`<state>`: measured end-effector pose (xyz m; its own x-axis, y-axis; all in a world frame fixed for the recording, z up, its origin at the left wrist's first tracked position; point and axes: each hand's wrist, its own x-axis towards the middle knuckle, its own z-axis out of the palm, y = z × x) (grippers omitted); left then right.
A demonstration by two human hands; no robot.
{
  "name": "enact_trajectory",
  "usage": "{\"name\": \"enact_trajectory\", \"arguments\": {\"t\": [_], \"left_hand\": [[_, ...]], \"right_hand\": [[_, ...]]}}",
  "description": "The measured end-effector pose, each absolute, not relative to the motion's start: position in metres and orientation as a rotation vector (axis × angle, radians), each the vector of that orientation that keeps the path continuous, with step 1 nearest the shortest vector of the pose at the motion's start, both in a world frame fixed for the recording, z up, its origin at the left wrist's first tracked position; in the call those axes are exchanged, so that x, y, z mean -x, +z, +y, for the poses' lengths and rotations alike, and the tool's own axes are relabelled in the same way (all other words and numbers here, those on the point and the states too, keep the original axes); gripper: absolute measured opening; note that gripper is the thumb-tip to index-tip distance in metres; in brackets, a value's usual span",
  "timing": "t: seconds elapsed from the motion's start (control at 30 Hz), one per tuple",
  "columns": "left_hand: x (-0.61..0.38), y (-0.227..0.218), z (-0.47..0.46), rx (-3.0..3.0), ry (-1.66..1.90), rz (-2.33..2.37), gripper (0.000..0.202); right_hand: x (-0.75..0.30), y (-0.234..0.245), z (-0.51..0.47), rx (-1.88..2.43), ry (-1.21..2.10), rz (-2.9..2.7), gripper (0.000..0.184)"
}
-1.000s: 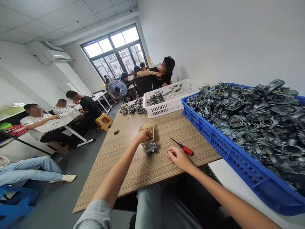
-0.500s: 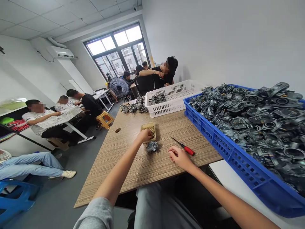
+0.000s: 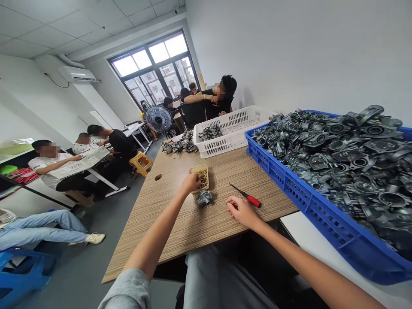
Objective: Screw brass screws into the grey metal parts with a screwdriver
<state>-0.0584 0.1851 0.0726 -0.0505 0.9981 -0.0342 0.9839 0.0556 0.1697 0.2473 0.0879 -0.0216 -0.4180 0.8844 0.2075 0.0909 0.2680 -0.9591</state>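
Observation:
My left hand (image 3: 193, 182) reaches over the left side of a small cream tray (image 3: 198, 167) filled with small brass-coloured parts (image 3: 203, 177). Its fingers are bent together at those parts, and the tips are hidden. Just in front of the tray a grey metal carburetor (image 3: 204, 198) lies on the wood-grain table (image 3: 174, 227). My right hand (image 3: 241, 211) rests at the near side of the table, its fingers curled closed with nothing visible in them. Beside it, on the far right side, lies a screwdriver (image 3: 252, 200) with a red handle and dark shaft, untouched.
A blue crate (image 3: 289, 189) heaped with carburetors stands at the right. Behind the tray are a white basket (image 3: 222, 145) and a pile of carburetors (image 3: 180, 143). A person (image 3: 219, 98) sits beyond the table; others sit at the left, near a fan (image 3: 157, 119).
The whole view has shifted slightly. My left hand stays at the tray with a small movement of the fingers, and my right hand, the carburetor and the screwdriver keep their places.

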Motion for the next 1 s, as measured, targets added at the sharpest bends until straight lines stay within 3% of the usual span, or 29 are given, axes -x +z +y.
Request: {"name": "enact_trajectory", "arguments": {"t": [0.33, 1.0], "left_hand": [[0.062, 0.079, 0.188, -2.064, 0.316, 2.210, 0.010], [0.082, 0.079, 0.178, -2.021, 0.302, 2.355, 0.016]], "right_hand": [[-0.247, -0.024, 0.089, 0.913, 1.185, -1.742, 0.016], [-0.246, -0.025, 0.088, 0.913, 1.154, -1.781, 0.020]]}}
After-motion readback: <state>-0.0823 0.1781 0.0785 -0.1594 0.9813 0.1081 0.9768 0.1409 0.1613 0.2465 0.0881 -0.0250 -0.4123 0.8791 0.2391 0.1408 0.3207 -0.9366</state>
